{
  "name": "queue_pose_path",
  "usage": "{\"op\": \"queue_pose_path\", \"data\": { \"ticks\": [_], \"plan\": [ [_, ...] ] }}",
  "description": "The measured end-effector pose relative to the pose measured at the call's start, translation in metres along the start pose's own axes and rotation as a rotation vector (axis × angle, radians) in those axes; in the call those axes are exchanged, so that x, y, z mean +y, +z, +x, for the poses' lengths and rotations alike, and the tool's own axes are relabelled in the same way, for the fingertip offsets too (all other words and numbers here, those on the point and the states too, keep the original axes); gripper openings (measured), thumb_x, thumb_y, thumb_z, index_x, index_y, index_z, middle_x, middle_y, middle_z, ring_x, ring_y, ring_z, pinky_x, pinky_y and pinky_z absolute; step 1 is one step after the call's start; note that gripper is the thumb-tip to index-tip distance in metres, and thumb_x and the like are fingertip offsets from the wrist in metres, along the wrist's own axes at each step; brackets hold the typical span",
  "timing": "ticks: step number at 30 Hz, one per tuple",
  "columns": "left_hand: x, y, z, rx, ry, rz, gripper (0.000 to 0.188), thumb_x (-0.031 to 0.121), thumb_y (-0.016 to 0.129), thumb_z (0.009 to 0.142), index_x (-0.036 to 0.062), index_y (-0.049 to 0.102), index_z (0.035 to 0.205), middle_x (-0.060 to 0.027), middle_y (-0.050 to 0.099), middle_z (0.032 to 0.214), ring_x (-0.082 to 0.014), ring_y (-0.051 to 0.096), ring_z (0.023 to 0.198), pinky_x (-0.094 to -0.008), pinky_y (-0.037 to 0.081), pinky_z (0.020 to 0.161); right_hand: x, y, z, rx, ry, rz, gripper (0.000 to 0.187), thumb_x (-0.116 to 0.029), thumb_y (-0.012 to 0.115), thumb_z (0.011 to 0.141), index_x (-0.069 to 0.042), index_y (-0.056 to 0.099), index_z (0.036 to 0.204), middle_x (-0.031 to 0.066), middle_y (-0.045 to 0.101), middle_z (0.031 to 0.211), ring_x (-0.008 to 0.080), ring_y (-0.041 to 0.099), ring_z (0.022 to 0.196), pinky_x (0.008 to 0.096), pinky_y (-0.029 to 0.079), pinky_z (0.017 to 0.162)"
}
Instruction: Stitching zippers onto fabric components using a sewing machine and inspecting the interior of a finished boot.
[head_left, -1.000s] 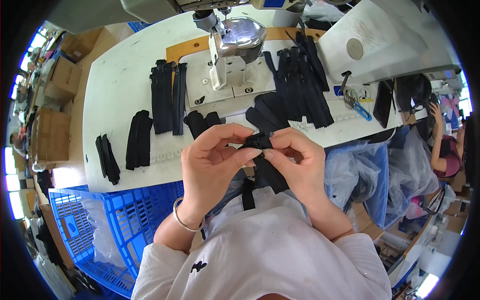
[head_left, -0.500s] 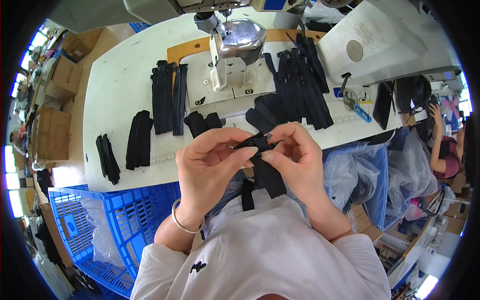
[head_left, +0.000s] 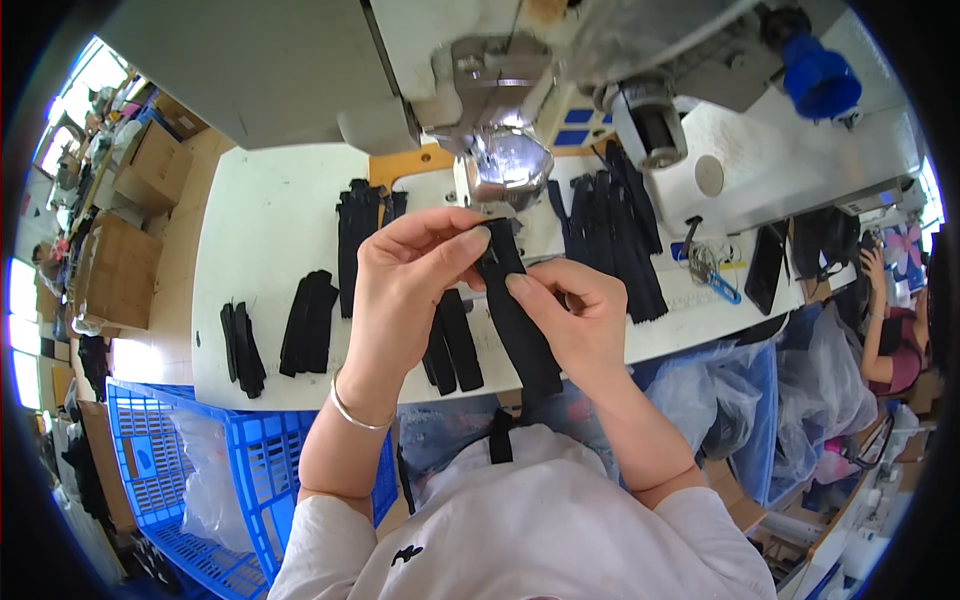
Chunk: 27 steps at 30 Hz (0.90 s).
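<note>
My left hand [head_left: 402, 275] pinches the upper end of a black zipper [head_left: 526, 345] between thumb and fingers, just in front of the sewing machine's shiny metal foot area [head_left: 508, 170]. Lower down its edge, my right hand [head_left: 578, 312] grips the same zipper with thumb and bent fingers. The strip hangs slanting toward my lap over the table's front edge. Behind my hands, part of the machine's bed is hidden. Close to my left wrist lie two black strips [head_left: 456, 345], and a bundle of black zippers [head_left: 358, 245] lies farther back.
More black strips [head_left: 308, 322] rest on the white table [head_left: 270, 210] at left; a large zipper bundle [head_left: 612, 235] lies right of the machine. Blue-handled snips [head_left: 722, 288] and a phone [head_left: 766, 268] are farther right. Blue crates [head_left: 240, 440] flank me. Another person [head_left: 885, 340] sits far right.
My hands have moved up and forward toward the machine, and the zipper now hangs stretched out below them. My head view has tilted, so more of the machine's head shows.
</note>
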<state>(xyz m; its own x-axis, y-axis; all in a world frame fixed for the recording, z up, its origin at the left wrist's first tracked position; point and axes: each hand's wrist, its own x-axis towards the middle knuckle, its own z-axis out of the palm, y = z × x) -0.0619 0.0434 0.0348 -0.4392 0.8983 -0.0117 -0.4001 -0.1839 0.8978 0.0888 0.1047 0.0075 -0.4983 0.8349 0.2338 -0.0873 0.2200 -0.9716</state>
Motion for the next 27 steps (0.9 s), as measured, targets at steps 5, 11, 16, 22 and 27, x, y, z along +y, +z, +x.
{"op": "queue_pose_path", "data": {
  "ticks": [5,11,16,22,27],
  "plan": [
    [0.003,-0.002,0.024,0.035,0.082,0.012,0.015,0.006,0.067,0.084,-0.0025,0.067,0.096,-0.0045,0.065,0.083,-0.0075,0.058,0.067,-0.0216,0.049,0.059,-0.004,0.013,0.025,0.026,-0.006,0.033,0.015,-0.013,0.071,0.083,0.0,0.066,0.078,-0.0039,0.053,0.06,0.0008,0.041,0.056,0.0199,0.032,0.049],
    [-0.002,-0.004,0.033,0.049,0.086,0.01,0.017,0.008,0.067,0.084,-0.0027,0.065,0.098,-0.0036,0.064,0.082,-0.007,0.056,0.067,-0.0214,0.045,0.062,0.002,0.021,0.033,0.02,0.091,0.228,0.015,-0.012,0.07,0.085,-0.001,0.065,0.077,-0.0067,0.054,0.062,-0.0013,0.042,0.058,0.0171,0.032,0.049],
    [-0.003,-0.001,0.038,0.086,0.089,-0.062,0.017,0.008,0.067,0.084,-0.0024,0.065,0.098,-0.0034,0.064,0.082,-0.0075,0.056,0.066,-0.0221,0.045,0.061,0.002,0.029,0.037,0.083,0.089,0.315,0.018,-0.013,0.069,0.086,0.0,0.063,0.076,-0.0071,0.052,0.063,-0.0019,0.041,0.057,0.0161,0.03,0.048],
    [-0.004,-0.002,0.042,0.105,0.083,-0.096,0.018,0.009,0.068,0.083,-0.0007,0.065,0.099,-0.0027,0.063,0.08,-0.0072,0.054,0.061,-0.0213,0.043,0.055,0.005,0.031,0.039,0.1,0.047,0.281,0.019,-0.014,0.069,0.087,-0.001,0.063,0.075,-0.0074,0.051,0.062,-0.0014,0.038,0.057,0.0166,0.028,0.049],
    [-0.008,0.002,0.041,0.156,0.103,-0.086,0.017,0.011,0.069,0.083,0.0006,0.065,0.096,-0.0006,0.06,0.075,-0.0064,0.051,0.057,-0.0209,0.041,0.051,0.001,0.034,0.038,0.118,0.075,0.309,0.018,-0.013,0.069,0.087,0.0,0.063,0.076,-0.0067,0.053,0.063,-0.0015,0.041,0.057,0.0161,0.03,0.05]
  ]
}}
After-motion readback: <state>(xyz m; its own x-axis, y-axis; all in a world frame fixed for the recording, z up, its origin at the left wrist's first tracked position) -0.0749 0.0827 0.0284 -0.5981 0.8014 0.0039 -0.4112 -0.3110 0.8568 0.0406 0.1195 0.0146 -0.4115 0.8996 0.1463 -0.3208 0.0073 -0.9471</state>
